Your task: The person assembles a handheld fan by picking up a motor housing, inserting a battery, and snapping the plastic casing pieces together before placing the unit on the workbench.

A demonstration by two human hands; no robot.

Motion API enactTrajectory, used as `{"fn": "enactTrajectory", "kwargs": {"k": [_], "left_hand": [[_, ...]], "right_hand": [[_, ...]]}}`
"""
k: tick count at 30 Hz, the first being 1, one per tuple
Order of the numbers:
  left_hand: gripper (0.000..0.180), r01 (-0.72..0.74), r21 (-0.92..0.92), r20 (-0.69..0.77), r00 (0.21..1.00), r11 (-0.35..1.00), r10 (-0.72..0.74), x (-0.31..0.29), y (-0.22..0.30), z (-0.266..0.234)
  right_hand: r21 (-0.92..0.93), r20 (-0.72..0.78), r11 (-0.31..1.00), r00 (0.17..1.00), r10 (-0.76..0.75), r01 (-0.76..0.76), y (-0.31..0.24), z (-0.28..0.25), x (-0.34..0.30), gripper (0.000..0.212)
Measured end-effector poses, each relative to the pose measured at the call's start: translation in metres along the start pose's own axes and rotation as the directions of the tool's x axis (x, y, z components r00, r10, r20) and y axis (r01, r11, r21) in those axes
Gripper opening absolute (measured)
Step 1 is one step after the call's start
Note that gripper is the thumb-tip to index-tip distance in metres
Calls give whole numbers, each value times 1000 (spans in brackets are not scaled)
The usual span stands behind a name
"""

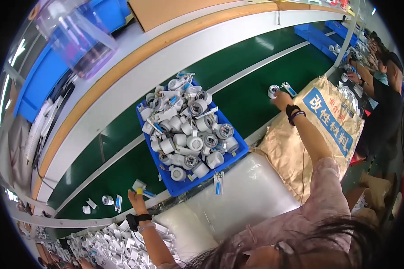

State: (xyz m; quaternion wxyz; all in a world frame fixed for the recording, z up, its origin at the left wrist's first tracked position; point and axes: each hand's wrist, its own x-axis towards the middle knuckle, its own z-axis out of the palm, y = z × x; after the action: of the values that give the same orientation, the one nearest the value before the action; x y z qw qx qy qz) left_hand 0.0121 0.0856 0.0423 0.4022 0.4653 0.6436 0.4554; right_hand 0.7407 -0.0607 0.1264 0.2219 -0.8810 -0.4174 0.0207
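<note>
On the left of the green belt, my left hand (138,202) has its fingertips closed on a white plastic part (139,184) with a blue strip; a small yellow patch shows at the grip. My right hand (282,100), stretched far to the right, grasps a round white housing (273,91) with a grey ring. Beside it lies a flat white piece with a blue strip (289,88). Between my hands stands a blue bin (169,184), heaped with white round housings (195,143).
A large brown paper sack (278,148) lies under my right arm. Loose white parts (107,200) sit on the green belt (121,179) at left. More white pieces (116,242) are piled below. Clear plastic sheeting (247,193) lies before me. Other people (381,85) work at far right.
</note>
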Motion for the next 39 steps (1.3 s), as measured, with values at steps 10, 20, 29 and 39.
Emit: {"fn": "enactTrajectory", "kwargs": {"k": [10,20,29,39], "left_hand": [[40,-527,332,231,850,782,474,-105,-21,39],[33,-258,215,299,936,942,188,-182,4,72],[31,-95,91,329,942,991,60,-212,7,60],[28,-313,-138,450,826,940,341,-262,86,63]], "right_hand": [[-137,48,949,955,293,-285,132,113,146,58],[258,57,876,912,406,-407,124,172,153,41],[-433,325,826,918,-229,360,32,129,110,17],[871,173,487,884,-434,68,-126,-28,-61,24]]}}
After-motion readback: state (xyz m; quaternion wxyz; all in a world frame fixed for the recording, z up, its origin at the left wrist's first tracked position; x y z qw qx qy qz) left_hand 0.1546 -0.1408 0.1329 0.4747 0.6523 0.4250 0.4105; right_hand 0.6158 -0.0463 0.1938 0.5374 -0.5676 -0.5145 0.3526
